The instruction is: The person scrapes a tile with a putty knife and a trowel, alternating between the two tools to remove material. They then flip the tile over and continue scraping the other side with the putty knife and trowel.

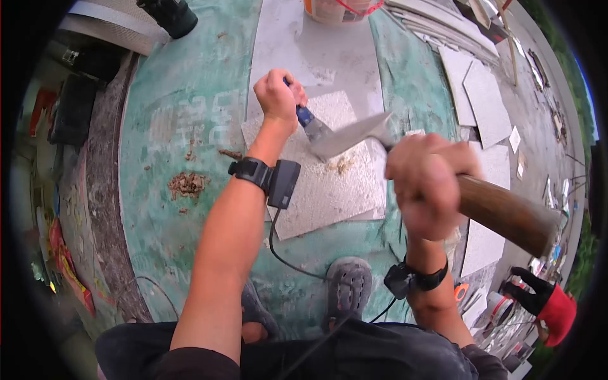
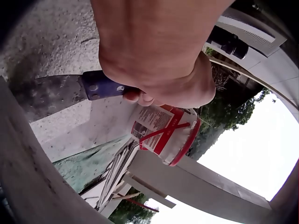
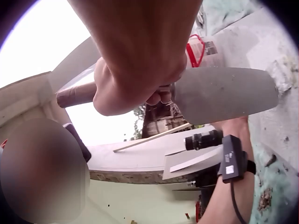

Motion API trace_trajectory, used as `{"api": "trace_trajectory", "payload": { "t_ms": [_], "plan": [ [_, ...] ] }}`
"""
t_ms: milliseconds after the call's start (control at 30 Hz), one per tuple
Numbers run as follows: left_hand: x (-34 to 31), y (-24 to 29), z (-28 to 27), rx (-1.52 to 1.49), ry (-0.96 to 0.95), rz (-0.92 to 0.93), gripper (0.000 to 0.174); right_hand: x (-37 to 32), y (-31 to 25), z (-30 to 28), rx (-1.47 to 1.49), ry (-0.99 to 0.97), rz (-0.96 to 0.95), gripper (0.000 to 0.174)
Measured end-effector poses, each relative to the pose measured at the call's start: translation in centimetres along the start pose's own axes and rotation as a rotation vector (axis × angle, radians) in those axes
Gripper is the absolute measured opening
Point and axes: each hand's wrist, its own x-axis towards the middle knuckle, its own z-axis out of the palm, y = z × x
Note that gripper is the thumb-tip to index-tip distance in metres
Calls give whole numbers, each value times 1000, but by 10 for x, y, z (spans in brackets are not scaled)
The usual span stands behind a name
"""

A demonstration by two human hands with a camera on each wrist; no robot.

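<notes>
The wooden handle [image 1: 506, 214], pointing to four o'clock, best suits holding this likely stiff trowel [image 1: 351, 136]; right fingers [image 1: 437, 183] grasp it. Left fingers [image 1: 299, 95] clutch a scraper [image 1: 306, 118].

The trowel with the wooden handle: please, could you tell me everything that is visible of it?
The trowel has a wide, flat, grey blade, apparently metal, with tiny specks and a rounded end. Its thick brown handle looks wooden. The right hand grips it close to the blade, leaving the handle's end sticking out. The blade is over the pale board, near the scraper; whether they touch is unclear.
</notes>
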Motion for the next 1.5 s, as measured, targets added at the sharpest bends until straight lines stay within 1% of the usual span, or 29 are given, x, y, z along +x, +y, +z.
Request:
{"api": "trace_trajectory", "payload": {
  "t_ms": [67,133,167,200,267,300,333,400,433,467,533,600,633,667,733,800,833,867,933,967,1000,1067,1100,1133,1233,1333,1400,1467,1500],
  "plan": [
    [1,-1,-1,-16,-23,20,22,3,4,0,-22,-55,-71,22],
    [-1,-1,4,-29,-26,5,23,-9,34,-11,-339,-115,50,21],
    [-2,1,4,-15,-17,4,23,-8,33,-17,-293,-108,79,21],
    [0,3,3,2,-2,3,23,-3,36,-24,-285,-118,64,21],
    [2,2,7,4,-10,3,23,4,25,-28,-66,-75,58,22],
    [3,4,9,-11,8,9,23,11,15,-25,-48,-56,-8,23],
    [1,0,4,-21,32,1,23,15,5,-22,12,-42,-20,21],
    [2,-2,-3,-18,19,-11,23,11,13,-20,-49,-49,-68,21],
    [5,-2,-1,-24,0,-5,23,-2,33,-29,-205,-80,-13,22],
    [5,-3,2,-31,-11,0,23,-3,36,-34,-355,-169,46,21],
    [2,2,3,-11,12,3,22,1,30,-36,-287,-149,96,21],
    [2,4,9,-5,18,3,22,9,22,-34,-96,-37,30,22],
    [6,3,8,-20,27,1,22,18,13,-30,-24,-33,-20,21],
    [3,0,3,-29,41,-14,21,22,3,-25,33,-3,-20,21],
    [2,0,0,-21,39,-22,21,23,9,-25,-36,-53,-58,23],
    [2,1,4,-26,21,-15,21,0,46,-42,-118,-34,126,25],
    [2,1,4,-28,21,-19,20,8,33,-42,-254,-94,162,23],
    [4,3,1,-27,29,-19,20,17,33,-44,-246,-104,150,23],
    [9,0,1,-28,30,-42,20,21,27,-48,-107,-64,97,23],
    [13,0,1,-39,8,-37,19,28,20,-50,-96,-88,11,23],
    [11,-2,-5,-45,-3,-40,19,27,15,-47,-96,-84,23,23],
    [9,-1,-7,-33,-4,-54,20,28,12,-40,60,-72,19,24],
    [11,0,-3,-31,-13,-59,20,19,29,-45,-18,-96,40,25],
    [12,-3,-3,-36,-21,-56,20,14,38,-44,-71,-80,154,24],
    [15,-3,-7,-48,15,-69,21,17,31,-55,-73,-74,183,25],
    [18,-6,-9,-65,-7,-78,20,34,15,-51,47,-68,71,25],
    [16,-6,-11,-50,1,-79,20,30,16,-48,13,-75,23,25],
    [17,-6,-6,-48,-13,-67,20,15,37,-50,-86,-102,169,25],
    [17,-6,-5,-46,-3,-65,20,16,34,-54,-75,-86,190,25]
  ]
}}
